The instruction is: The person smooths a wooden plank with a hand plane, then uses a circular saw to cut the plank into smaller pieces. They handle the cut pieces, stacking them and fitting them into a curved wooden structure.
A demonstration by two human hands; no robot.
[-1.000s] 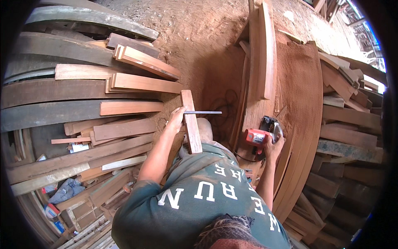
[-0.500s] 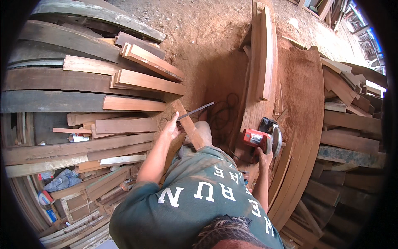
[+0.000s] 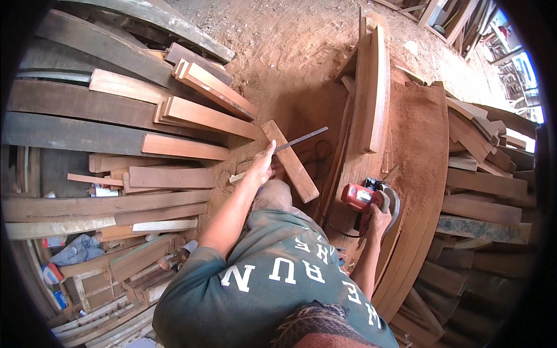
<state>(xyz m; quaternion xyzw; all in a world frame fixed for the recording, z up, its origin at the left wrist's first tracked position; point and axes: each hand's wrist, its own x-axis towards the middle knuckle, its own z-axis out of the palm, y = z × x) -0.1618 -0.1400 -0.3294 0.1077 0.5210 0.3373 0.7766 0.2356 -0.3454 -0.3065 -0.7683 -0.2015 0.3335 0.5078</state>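
My left hand [image 3: 263,166] is closed on a short flat wooden board [image 3: 297,168], held slanting above my knee. From the same hand a thin dark metal blade [image 3: 304,138], like a try square's or a ruler's, sticks out across the board; whether it has a handle is hidden by my fingers. My right hand [image 3: 379,219] grips the rear handle of a red circular saw [image 3: 357,196] with a round grey guard. The saw sits on a long reddish plank [image 3: 350,168] to my right.
A thick squared beam [image 3: 377,87] lies along the far part of that plank. Several cut boards [image 3: 200,152] and long dark planks [image 3: 75,129] are stacked on the left. Timber offcuts [image 3: 484,180] pile up at the right, and sawdust [image 3: 290,64] covers the ground ahead.
My left hand has carried the board and metal blade forward and to the right, away from my body. My right hand and the saw have stayed almost in place.
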